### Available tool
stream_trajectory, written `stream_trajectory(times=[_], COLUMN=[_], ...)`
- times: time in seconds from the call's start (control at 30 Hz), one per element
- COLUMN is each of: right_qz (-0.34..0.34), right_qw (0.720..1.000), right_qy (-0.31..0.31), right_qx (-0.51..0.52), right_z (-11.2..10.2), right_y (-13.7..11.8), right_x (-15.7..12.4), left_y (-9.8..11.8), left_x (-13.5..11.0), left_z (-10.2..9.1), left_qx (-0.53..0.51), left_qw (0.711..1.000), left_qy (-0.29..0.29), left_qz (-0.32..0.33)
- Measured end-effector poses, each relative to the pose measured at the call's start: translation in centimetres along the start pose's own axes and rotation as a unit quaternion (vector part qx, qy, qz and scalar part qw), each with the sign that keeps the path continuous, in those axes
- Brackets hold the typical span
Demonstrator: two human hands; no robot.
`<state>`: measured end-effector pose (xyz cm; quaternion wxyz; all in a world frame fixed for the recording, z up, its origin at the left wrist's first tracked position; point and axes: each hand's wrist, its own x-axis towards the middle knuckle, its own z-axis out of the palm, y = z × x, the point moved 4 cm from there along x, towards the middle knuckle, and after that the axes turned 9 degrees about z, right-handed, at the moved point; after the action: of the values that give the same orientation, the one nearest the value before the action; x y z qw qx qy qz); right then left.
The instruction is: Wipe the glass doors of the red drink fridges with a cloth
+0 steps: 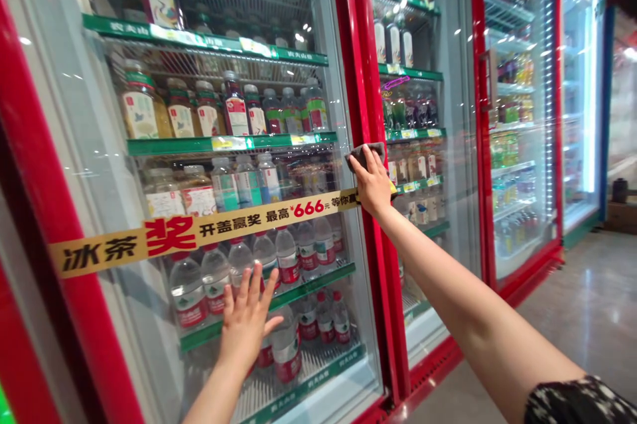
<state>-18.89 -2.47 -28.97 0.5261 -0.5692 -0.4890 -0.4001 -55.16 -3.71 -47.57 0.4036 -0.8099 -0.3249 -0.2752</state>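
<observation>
My right hand (373, 186) presses a dark grey cloth (374, 149) against the red door frame (355, 72) of a drinks fridge, near the right end of a yellow banner strip (239, 228). The fingers lie bent over the cloth, and part of it is hidden under them. Lower left, my left hand (249, 318) is spread in front of the glass door (328, 318), fingers apart and holding nothing. I cannot tell whether its palm touches the glass. Behind the glass stand water bottles (286, 255) with red labels.
Juice and tea bottles (237, 112) fill shelves with green edge strips (279, 140). More red-framed fridges run off to the right, one with a door handle (488, 82). A shiny grey floor (587, 298) lies at the lower right.
</observation>
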Motion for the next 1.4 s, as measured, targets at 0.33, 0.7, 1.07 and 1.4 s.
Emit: stream_trajectory(times=[0.33,0.7,1.07,1.4], right_qz=[-0.009,-0.01,-0.009,0.054], right_qw=[1.0,0.998,0.996,0.995], right_qy=[0.01,-0.016,-0.052,-0.079], right_qx=[-0.016,-0.065,-0.076,0.0], right_z=[1.3,2.7,3.1,2.2], right_y=[1.1,3.0,4.2,4.8], right_x=[-4.3,-16.0,-28.0,-37.3], left_y=[0.3,0.4,0.5,0.3], left_x=[0.1,0.3,0.3,0.3], left_z=[-0.3,-0.6,-0.6,-0.4], left_qx=[-0.002,-0.024,0.002,-0.011], left_qw=[1.0,0.999,0.999,0.999], left_qy=[-0.024,-0.029,-0.032,-0.05], left_qz=[-0.006,-0.007,0.005,0.001])
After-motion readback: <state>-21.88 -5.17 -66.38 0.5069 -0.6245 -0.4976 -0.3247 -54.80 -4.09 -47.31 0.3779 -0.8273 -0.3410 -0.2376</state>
